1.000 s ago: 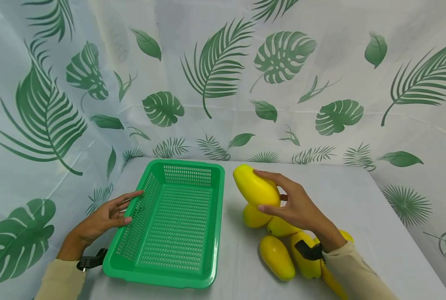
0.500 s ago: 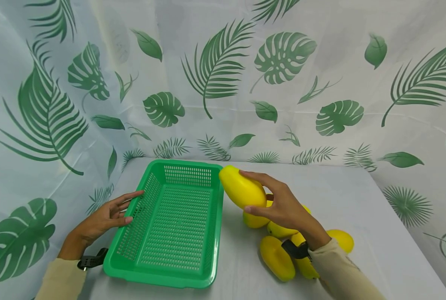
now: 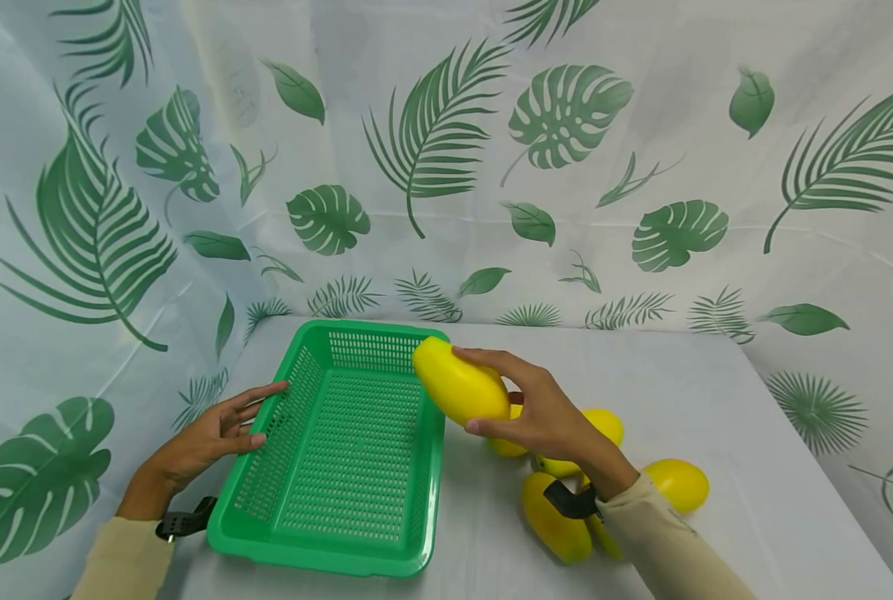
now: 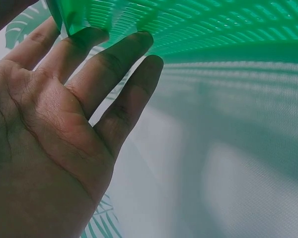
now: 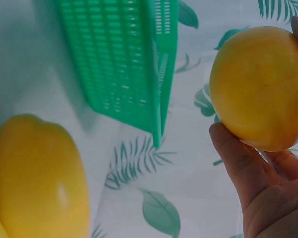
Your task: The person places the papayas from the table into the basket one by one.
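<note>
My right hand (image 3: 540, 408) grips a yellow papaya (image 3: 461, 383), thumb on the near side and fingers over the far side. This papaya is tilted and raised, its narrow end above the right rim of a green plastic basket (image 3: 436, 467). In the right wrist view, the held papaya (image 5: 260, 89) shows its rounded end against the fingers. At the basket's left rim, my left hand (image 3: 217, 433) holds on, with thumb and index finger at the top edge. The left wrist view shows its other fingers (image 4: 116, 59) against the outer mesh wall (image 4: 213, 25).
Several more papayas lie right of the basket, among them one near papaya (image 3: 555, 521) and one far-right papaya (image 3: 679, 485). My right forearm partly covers the group. A leaf-printed white curtain (image 3: 446, 150) rises behind and beside the white table (image 3: 761, 450).
My right hand has carried the papaya leftward, from above the other papayas to the basket's right rim. The left hand and basket have stayed put.
</note>
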Tool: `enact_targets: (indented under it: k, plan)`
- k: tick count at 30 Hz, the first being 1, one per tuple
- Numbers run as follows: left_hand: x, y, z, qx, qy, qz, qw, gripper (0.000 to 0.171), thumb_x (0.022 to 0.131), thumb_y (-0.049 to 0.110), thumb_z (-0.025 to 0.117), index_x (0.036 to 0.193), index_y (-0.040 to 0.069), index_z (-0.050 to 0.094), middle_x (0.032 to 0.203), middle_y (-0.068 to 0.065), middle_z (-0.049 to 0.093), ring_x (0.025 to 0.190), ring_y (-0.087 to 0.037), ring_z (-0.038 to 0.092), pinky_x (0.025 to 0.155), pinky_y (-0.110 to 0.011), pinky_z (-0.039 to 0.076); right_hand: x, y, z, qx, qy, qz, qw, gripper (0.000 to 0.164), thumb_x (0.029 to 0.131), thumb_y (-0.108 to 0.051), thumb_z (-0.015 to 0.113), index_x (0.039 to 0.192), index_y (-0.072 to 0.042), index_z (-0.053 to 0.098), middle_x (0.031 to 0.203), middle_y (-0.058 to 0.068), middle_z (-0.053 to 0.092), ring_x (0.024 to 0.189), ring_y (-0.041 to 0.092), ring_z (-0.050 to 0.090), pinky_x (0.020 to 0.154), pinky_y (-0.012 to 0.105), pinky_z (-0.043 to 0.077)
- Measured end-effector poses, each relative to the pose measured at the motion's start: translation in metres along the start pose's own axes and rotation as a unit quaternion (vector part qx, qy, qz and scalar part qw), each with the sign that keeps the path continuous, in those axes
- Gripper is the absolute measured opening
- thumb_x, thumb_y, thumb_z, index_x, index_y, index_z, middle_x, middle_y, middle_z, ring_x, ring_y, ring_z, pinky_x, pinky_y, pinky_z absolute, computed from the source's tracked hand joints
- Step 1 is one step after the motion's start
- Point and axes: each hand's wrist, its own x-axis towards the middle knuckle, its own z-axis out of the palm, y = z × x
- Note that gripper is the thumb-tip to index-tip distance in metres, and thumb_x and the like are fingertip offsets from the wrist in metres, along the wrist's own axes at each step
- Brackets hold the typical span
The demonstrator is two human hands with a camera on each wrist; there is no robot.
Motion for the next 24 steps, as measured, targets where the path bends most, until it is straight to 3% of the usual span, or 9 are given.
enact_targets:
  k: [13,24]
  plan:
    - [-0.002,0.001,0.000,0.001,0.001,-0.004,1.0000,0.072,0.108,0.002,0.055,0.171,0.018,0.025,0.179,-0.015,0.013,0.156,-0.067,-0.002,0.111,-0.087,0.025,0.007,-0.007,0.018,0.024,-0.029,0.001,0.999,0.082,0.090,-0.031,0.089,0.158,-0.044,0.046,0.162,-0.014,0.049,0.141,0.019,0.054,0.099,0.053,0.059]
    - [0.000,0.000,0.000,-0.014,0.006,-0.010,0.9998,0.073,0.107,0.002,0.056,0.171,0.020,0.025,0.180,-0.013,0.010,0.158,-0.063,-0.004,0.115,-0.087,0.016,0.015,-0.008,0.036,0.040,-0.053,-0.014,0.998,0.082,0.091,-0.031,0.087,0.159,-0.045,0.045,0.162,-0.017,0.048,0.139,0.015,0.055,0.098,0.047,0.060]
